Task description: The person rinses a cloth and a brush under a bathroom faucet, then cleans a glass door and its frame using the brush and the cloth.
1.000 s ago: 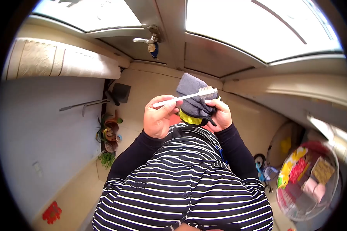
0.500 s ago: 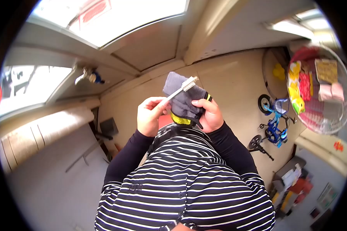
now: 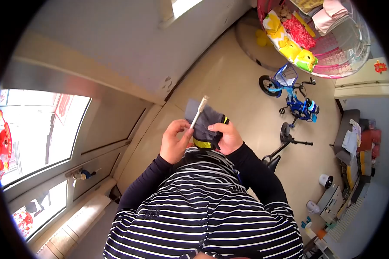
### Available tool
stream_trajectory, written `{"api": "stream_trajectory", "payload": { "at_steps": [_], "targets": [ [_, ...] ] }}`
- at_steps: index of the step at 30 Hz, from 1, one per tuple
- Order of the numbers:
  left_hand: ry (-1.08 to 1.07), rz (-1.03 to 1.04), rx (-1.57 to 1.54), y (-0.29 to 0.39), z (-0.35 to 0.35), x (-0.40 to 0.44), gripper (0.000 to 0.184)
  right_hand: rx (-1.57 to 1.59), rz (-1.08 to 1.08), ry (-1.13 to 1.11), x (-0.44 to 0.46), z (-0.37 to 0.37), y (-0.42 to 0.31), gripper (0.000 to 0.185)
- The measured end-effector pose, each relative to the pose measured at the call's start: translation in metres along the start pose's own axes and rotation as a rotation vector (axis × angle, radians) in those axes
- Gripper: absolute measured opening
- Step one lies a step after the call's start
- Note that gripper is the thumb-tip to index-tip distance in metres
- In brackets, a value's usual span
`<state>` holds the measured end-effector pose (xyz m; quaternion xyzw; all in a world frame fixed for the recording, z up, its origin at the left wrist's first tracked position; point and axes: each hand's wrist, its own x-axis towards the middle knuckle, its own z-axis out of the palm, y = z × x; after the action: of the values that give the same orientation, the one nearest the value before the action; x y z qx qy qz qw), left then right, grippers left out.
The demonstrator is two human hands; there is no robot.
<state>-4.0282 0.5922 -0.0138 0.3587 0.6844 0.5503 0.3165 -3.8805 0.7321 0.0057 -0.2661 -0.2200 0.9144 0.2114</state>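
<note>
Pinched in the fingers of my left hand (image 3: 176,140) is a small brush (image 3: 196,119) with a thin white handle. Its bristled head points up and away from me, over a grey fabric item (image 3: 212,118) with black and yellow trim. My right hand (image 3: 230,139) grips the fabric item at its right side, thumb on top. I cannot make out exactly what kind of item the fabric is. Whether the bristles touch the fabric is unclear. Both hands are in front of my striped shirt.
A blue children's bicycle (image 3: 296,101) stands on the tiled floor (image 3: 233,90) to the right, with a black balance bike (image 3: 285,142) nearer me. A pink hanging basket chair (image 3: 328,64) holds cushions. At left is a door with a handle (image 3: 82,175); a sofa (image 3: 348,138) is far right.
The view has swung to the right, so the door and bicycles sit elsewhere in it. The brush has turned more upright, its bristles now less visible. Both hands keep their holds.
</note>
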Motion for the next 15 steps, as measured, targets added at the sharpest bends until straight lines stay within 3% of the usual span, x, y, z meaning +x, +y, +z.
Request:
{"api": "stream_trajectory", "payload": {
  "at_steps": [4,15],
  "targets": [
    [-0.054,-0.163,-0.086,0.012,0.028,0.05,0.014,0.013,0.07,-0.014,0.037,-0.02,-0.046,0.043],
    [0.086,-0.076,0.01,0.001,0.038,0.231,0.016,-0.085,0.155,-0.05,0.217,-0.013,-0.152,0.031]
  ]
}}
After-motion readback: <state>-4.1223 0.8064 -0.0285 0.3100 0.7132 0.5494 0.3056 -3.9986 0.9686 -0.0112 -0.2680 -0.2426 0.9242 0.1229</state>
